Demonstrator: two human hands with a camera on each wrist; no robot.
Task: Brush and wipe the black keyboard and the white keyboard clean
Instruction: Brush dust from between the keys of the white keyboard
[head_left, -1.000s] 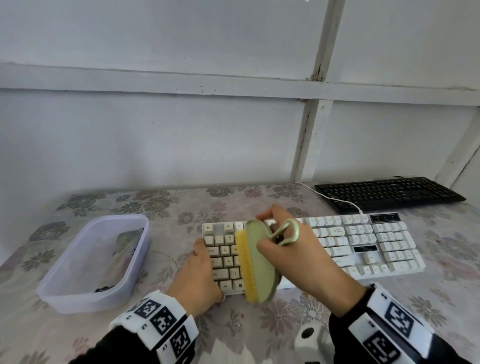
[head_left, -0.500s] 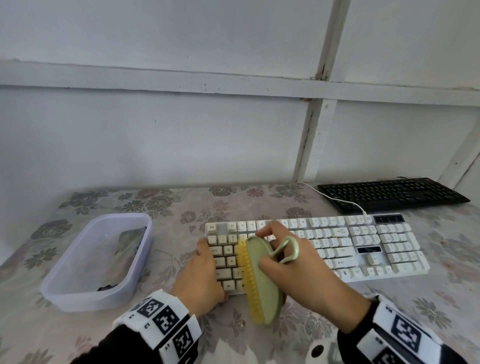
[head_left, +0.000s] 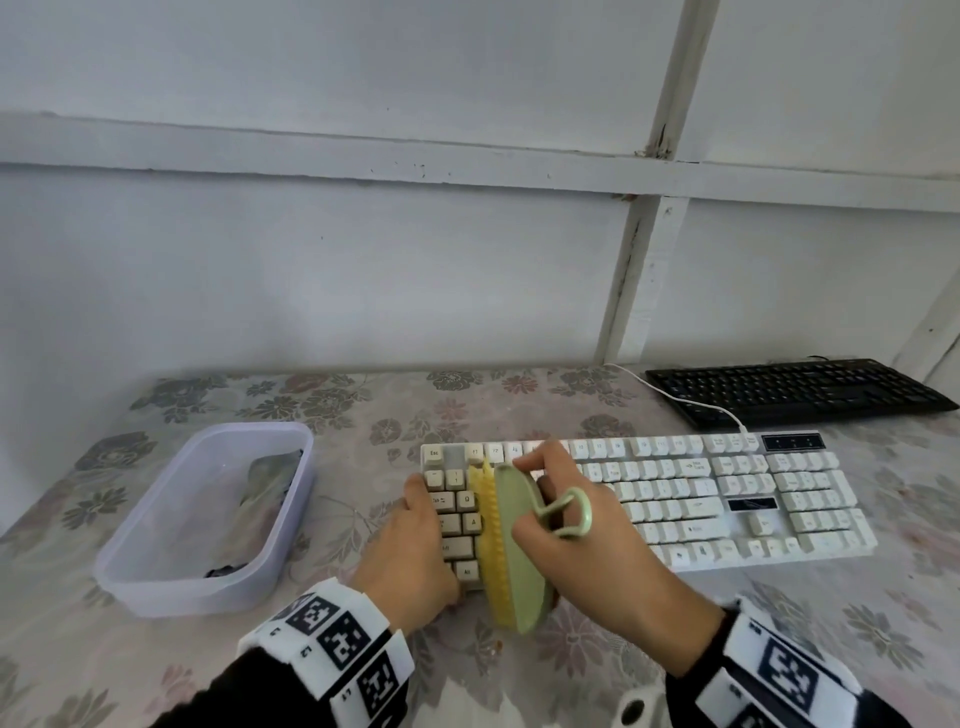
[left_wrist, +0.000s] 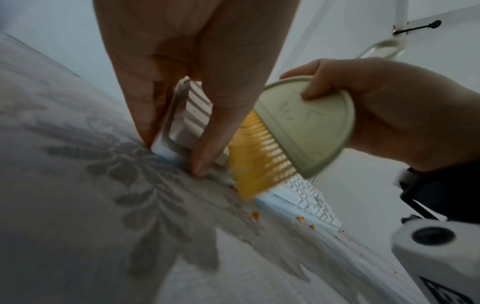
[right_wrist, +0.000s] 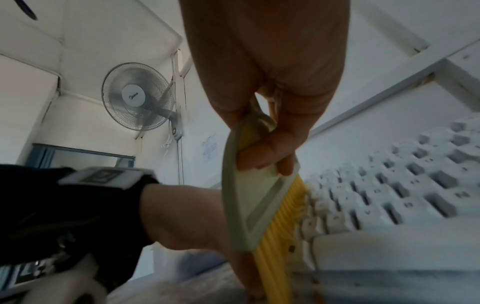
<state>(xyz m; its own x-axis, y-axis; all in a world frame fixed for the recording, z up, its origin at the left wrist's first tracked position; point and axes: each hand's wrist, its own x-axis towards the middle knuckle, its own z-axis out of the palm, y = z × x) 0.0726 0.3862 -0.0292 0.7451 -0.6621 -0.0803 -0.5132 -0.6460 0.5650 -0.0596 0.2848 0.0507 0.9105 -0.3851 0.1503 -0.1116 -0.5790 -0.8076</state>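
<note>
The white keyboard (head_left: 727, 499) lies across the middle of the flowered table. My right hand (head_left: 587, 525) grips a green brush (head_left: 519, 551) with yellow bristles, a finger through its loop handle. The bristles stand on the keys near the keyboard's left end and reach over its near edge. In the left wrist view the brush (left_wrist: 306, 131) is blurred. My left hand (head_left: 410, 545) braces the keyboard's left front corner, and its straight fingers (left_wrist: 145, 115) press against the edge. The black keyboard (head_left: 795, 389) rests at the back right, untouched.
A clear plastic tub (head_left: 156, 582) with a dark cloth (head_left: 265, 478) inside stands left of the keyboard. Orange crumbs (left_wrist: 255, 216) lie on the tablecloth along the white keyboard's near edge. A white cable (head_left: 691, 405) runs between the keyboards. The wall is close behind.
The brush has stroked along the left keys towards the keyboard's near edge and part way back. My left hand has stayed at the left corner.
</note>
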